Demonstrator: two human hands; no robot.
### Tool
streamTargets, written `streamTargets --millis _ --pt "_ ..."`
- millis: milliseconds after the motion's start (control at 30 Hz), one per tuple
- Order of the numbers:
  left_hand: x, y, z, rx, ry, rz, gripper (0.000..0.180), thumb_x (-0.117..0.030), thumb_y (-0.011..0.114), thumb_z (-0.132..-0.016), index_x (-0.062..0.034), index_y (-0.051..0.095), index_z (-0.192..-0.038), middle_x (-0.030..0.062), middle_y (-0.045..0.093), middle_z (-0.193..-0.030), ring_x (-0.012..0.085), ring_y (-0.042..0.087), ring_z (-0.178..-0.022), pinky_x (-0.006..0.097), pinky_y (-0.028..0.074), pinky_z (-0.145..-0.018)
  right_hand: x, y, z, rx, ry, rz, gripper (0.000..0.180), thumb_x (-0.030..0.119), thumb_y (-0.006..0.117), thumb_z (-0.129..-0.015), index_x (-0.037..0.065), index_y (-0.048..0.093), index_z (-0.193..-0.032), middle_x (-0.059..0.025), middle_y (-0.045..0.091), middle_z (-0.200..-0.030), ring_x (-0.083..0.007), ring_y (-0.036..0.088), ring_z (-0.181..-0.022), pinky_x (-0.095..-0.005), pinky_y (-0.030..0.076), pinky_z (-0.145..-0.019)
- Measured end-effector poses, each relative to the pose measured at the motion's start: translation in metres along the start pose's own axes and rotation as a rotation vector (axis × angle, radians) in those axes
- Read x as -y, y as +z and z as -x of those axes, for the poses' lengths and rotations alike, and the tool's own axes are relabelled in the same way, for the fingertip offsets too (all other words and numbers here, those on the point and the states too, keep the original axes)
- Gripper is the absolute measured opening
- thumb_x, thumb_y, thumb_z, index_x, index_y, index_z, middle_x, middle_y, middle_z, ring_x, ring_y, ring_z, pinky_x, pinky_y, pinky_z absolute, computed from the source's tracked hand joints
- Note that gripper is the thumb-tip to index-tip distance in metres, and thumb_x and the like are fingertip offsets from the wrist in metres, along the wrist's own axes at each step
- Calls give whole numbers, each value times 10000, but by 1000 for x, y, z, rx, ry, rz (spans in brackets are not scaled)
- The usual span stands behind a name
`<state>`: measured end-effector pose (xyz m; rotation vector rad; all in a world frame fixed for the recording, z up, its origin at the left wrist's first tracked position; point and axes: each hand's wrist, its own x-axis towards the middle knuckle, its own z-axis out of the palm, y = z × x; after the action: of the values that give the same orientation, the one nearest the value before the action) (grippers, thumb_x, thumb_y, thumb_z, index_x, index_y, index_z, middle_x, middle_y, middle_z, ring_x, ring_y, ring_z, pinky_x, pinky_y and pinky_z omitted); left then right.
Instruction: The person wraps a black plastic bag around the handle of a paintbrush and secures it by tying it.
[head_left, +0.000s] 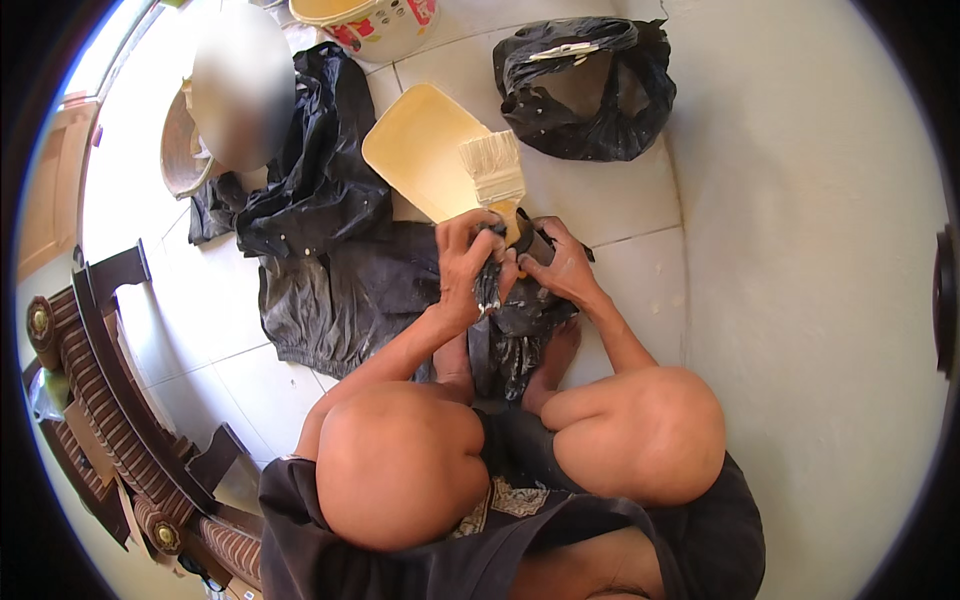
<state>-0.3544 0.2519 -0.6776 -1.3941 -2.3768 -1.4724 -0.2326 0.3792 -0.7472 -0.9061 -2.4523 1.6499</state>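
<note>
My left hand (466, 262) is closed, its fingers curled round a crumpled black scrap (488, 284) spattered with white. Close beside it, my right hand (566, 268) grips a dark, tube-shaped thing (537, 246) with thumb and fingers. Its exact kind does not show. Between and just beyond the hands is a wide paintbrush (495, 172) with pale, coated bristles pointing away from me. The lower part of its yellow handle is hidden at my fingers. The bristles overlap the right side of a cream plastic tub (418, 140).
Black plastic sheeting (320, 170) and dark cloth (345, 300) lie on the tiled floor. A black plastic bag (590, 95) stands far right, near the pale wall (810, 280). A patterned bucket (375, 28) is at the back. Dark wooden furniture (125, 370) stands to my left.
</note>
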Motion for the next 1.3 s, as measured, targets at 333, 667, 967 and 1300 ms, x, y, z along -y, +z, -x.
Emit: streamTargets --millis 333,667,967,1300 --pt "32 -4 23 135 -16 154 226 31 648 -683 -43 441 -734 102 550 -734 286 563 -698 355 442 -657 27 20 -11 -30 -99 103 559 351 676 -788 34 494 -1210 -175 532 -1187 -356 537 -1088 -414 443 -904" --pt "28 -7 48 103 -462 383 135 24 634 -806 -3 516 -864 74 540 -866 121 527 -649 251 437 -612 31 23 -5 -24 -162 -49 379 202 653 -827 20 538 -1139 -164 537 -1148 -361 536 -1058 -379 438 -889" --pt "28 -4 57 51 -742 524 184 -53 568 -903 9 537 -1073 63 572 -993 72 540 -685 214 455 -612 55 25 -8 -70 -188 -115 366 155 646 -829 20 530 -1148 -149 510 -1097 -342 539 -1007 -373 442 -864" --pt "25 1 46 -36 -862 649 197 -83 630 -886 15 532 -1025 47 592 -862 62 563 -704 206 448 -615 60 46 0 -140 -362 -138 434 16 624 -767 -6 488 -1179 -201 392 -1146 -373 446 -1098 -408 407 -929"
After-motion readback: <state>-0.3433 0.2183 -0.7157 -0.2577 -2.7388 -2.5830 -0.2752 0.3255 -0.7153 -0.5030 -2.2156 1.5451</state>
